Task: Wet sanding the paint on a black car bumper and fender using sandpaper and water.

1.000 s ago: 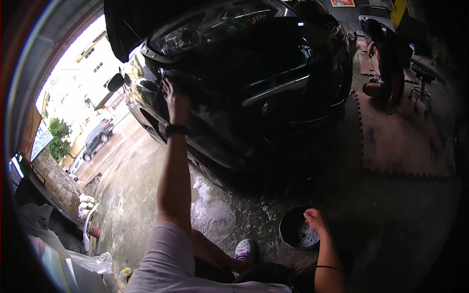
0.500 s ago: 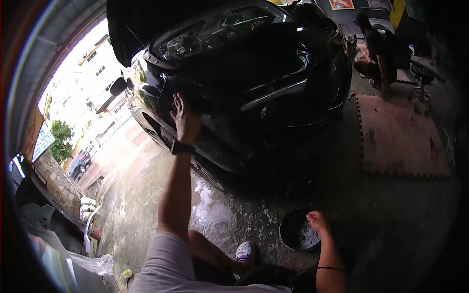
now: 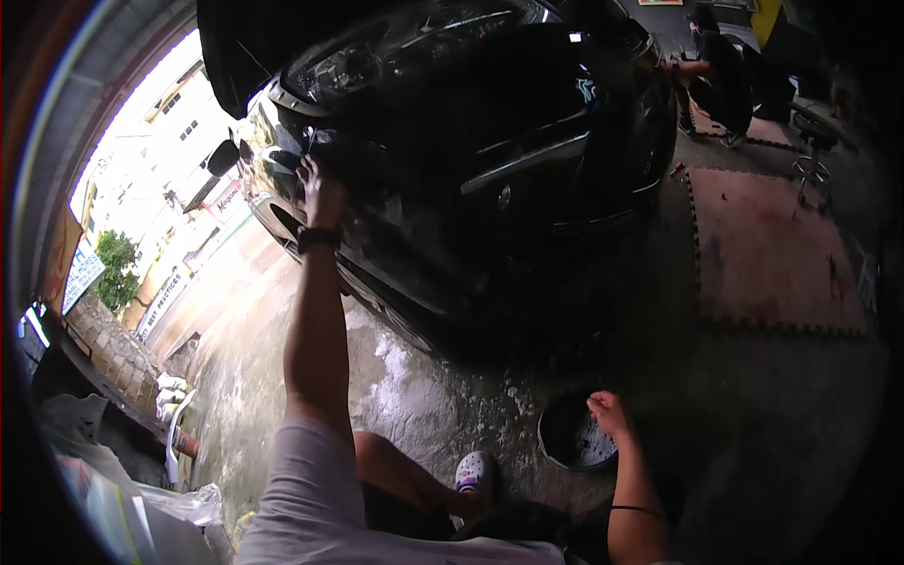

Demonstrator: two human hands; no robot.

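Observation:
A glossy black car [image 3: 424,235] fills the middle of the view. My left hand [image 3: 323,193] rests against its near left corner, fingers stretched out over the dark bodywork; a dark band circles the wrist. Nothing shows in its grasp, though the palm is hidden. On the wet floor by my foot stands a round black bucket [image 3: 556,428] with whitish suds or drops inside. My right hand [image 3: 610,412] is at the bucket's right rim, fingers curled closed. What they hold, if anything, cannot be made out.
Pink foam mats [image 3: 777,250] lie to the right, with a wheeled stool [image 3: 815,137] behind. Another person [image 3: 720,80] crouches by the car's far right side. Plastic-wrapped things [image 3: 179,504] sit at lower left. A sunlit street lies beyond the left opening.
My left hand has slid left and slightly up along the car. My right hand has shifted slightly up by the bucket's rim. The other person now reaches an arm toward the car.

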